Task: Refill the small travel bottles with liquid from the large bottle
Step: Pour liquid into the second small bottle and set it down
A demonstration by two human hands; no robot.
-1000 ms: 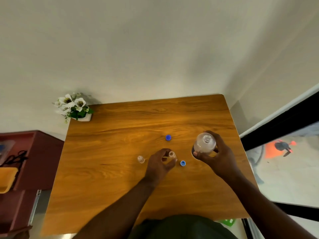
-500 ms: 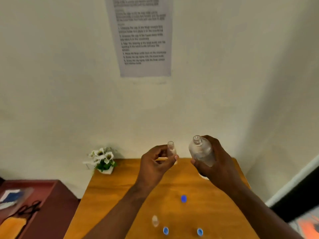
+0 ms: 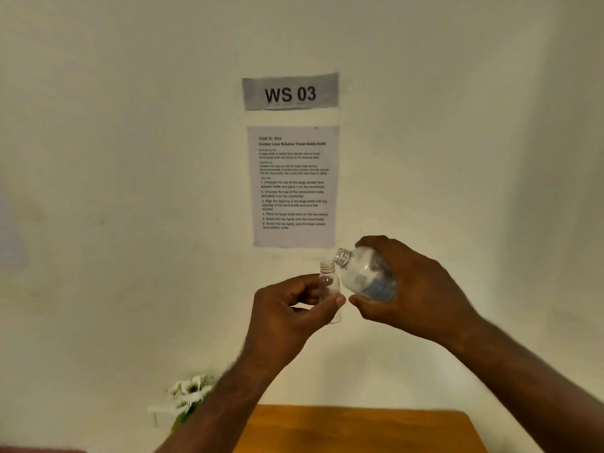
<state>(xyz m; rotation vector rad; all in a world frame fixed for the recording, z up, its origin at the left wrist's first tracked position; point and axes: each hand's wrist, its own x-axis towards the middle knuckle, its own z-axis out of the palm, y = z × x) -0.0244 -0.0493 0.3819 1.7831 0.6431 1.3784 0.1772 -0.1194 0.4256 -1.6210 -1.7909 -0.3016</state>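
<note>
My left hand (image 3: pixel 287 315) pinches a small clear travel bottle (image 3: pixel 328 281) upright, uncapped, in front of the wall at chest height. My right hand (image 3: pixel 418 292) grips the large clear bottle (image 3: pixel 366 273), also uncapped and tilted to the left. The large bottle's open neck sits just above and to the right of the small bottle's mouth, almost touching it. Liquid shows in the lower part of the large bottle. Both bottles are held high above the wooden table (image 3: pixel 359 429). The other small bottle and the blue caps are out of view.
A white-flowered plant (image 3: pixel 189 397) stands at the table's far left corner, partly behind my left forearm. On the wall hang a "WS 03" sign (image 3: pixel 290 92) and a printed instruction sheet (image 3: pixel 293 186).
Both hands have lifted the bottles higher and closer together. The large bottle has tipped left toward the small bottle's mouth. The view has swung up, so most of the table has dropped out of sight.
</note>
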